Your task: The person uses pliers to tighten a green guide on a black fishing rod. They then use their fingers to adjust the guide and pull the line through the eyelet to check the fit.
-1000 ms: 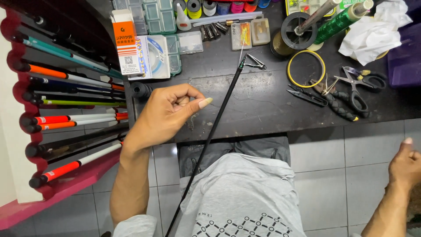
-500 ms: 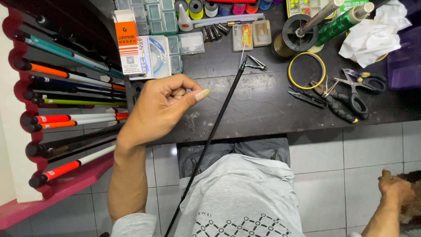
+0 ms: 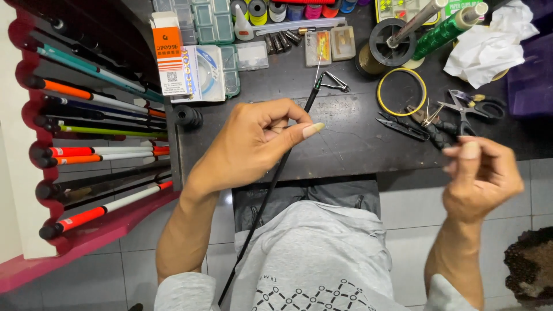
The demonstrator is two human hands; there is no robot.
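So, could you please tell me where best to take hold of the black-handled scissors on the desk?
Take the scissors by the black handle loops at their right end, coming from above: they lie flat, blades pointing left into the pliers, so that end is crowded.

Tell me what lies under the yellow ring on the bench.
Inside the yellow ring only bare dark benchtop shows. The black spool borders its upper edge; nothing visible is tucked beneath.

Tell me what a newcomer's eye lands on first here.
First, the left hand at centre, pinching a thin black fishing rod that runs from the lap up to the dark table. The right hand is raised at the right, fingertips pinched together; what they grip is too fine to tell. On the left, a red rack holds colourful rods.
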